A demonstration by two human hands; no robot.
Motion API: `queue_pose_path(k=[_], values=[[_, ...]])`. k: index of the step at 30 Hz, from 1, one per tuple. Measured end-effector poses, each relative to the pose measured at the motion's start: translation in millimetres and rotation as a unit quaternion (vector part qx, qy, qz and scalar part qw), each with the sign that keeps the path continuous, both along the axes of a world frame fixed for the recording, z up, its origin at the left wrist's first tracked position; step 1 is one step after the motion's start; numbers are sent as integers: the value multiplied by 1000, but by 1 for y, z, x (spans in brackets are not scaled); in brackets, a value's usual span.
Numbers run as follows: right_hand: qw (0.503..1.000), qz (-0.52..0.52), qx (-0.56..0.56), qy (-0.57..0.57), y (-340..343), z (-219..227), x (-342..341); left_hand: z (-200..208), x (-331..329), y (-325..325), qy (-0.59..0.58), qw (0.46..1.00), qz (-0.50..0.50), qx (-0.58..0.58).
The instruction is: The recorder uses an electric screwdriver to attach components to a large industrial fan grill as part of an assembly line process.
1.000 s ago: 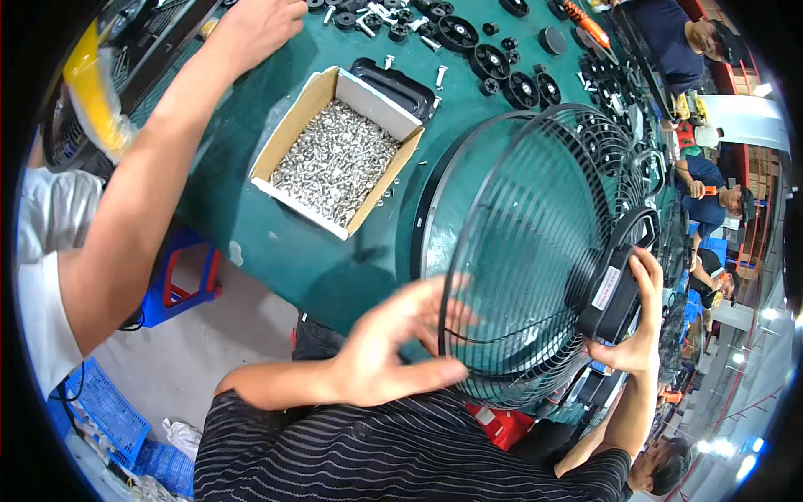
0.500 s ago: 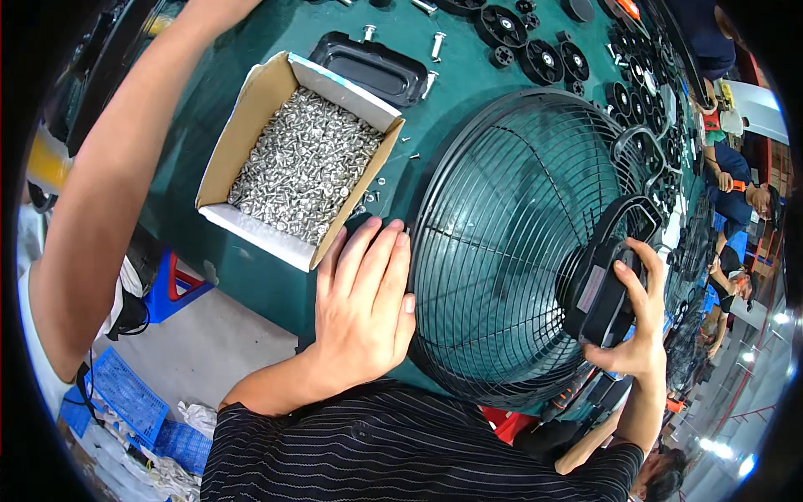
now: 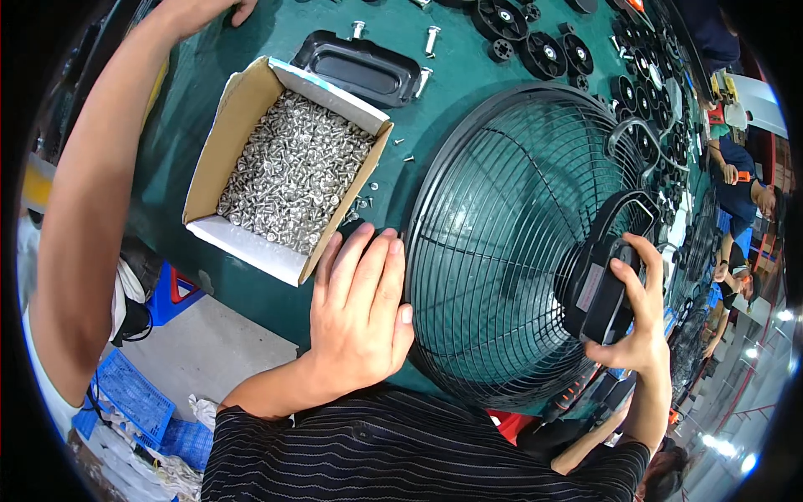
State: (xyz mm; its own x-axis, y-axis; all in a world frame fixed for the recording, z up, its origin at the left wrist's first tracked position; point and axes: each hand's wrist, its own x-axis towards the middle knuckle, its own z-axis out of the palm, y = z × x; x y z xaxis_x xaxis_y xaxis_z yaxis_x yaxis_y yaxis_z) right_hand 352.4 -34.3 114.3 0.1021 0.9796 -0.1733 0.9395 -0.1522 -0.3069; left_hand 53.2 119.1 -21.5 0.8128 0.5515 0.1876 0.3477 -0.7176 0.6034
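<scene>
My right hand [image 3: 640,314] is closed around the black housing [image 3: 595,293] at the hub of a fan guard [image 3: 493,251]. This round, domed guard of black wire rests on the green table, its wide rim toward my left hand. My left hand [image 3: 355,314] lies with fingers stretched out and close together, between the guard's rim and a cardboard box [image 3: 205,180]. The open box is filled with small silver screws [image 3: 293,171]. Several loose screws [image 3: 368,201] lie beyond my left fingertips, and what is under that palm is hidden.
Behind the box sits a black plastic tray [image 3: 355,67] with larger bolts [image 3: 432,40] around it. Black wheels [image 3: 544,54] and other parts spread over the far right of the table [image 3: 418,138]. Another person's arm [image 3: 104,159] reaches in at left. More people work at right.
The view has shifted slightly, so the box appears a little further left and lower. More of the other person's hand shows at the top. My hands keep nearly the same pose.
</scene>
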Motion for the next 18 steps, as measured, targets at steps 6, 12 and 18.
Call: queue_pose_path(k=[6,12,18], values=[[1000,19,21,9,1,5,-1,1,-1,0,8,1000,4,12],[999,27,18,11,6,4,5,-1,0,0,18,999,6,27],[1000,5,-13,19,5,-3,5,0,1,0,17,999,5,29]])
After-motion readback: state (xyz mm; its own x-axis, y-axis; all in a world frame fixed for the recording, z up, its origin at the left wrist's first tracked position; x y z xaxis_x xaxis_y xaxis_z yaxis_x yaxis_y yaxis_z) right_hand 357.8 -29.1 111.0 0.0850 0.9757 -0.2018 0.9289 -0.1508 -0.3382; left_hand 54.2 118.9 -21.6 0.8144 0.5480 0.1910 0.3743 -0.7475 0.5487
